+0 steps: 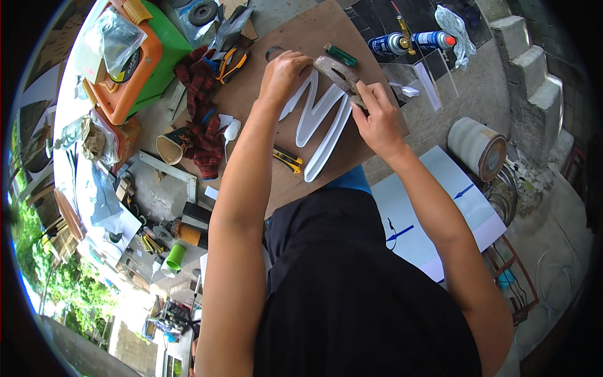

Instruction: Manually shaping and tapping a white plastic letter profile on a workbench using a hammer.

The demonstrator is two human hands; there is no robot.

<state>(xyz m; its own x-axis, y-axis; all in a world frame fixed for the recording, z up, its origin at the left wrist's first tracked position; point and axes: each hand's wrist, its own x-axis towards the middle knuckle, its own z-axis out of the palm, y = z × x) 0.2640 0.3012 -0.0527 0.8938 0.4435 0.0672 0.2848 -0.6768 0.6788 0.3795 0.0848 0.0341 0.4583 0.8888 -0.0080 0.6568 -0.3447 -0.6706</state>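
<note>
1. Brown board (304,31): work surface, apparently placed to keep everything within reach.
2. Green toolbox (162,60), orange-rimmed: clear plastic bag (113,47) heaped on top.
3. Striped bucket (468,143): tipped; contents hidden from here.
4. White zigzag strip (303,129): on the board, below both hands.
5. Left hand (284,76): fingers curled near the strip's upper bend, perhaps steadying; exact hold unclear.
6. Right hand (382,122): clasping a grey plier-like tool (326,65), seemingly for leverage.
7. Brown cup (168,151): tilted, pale inside.
</note>
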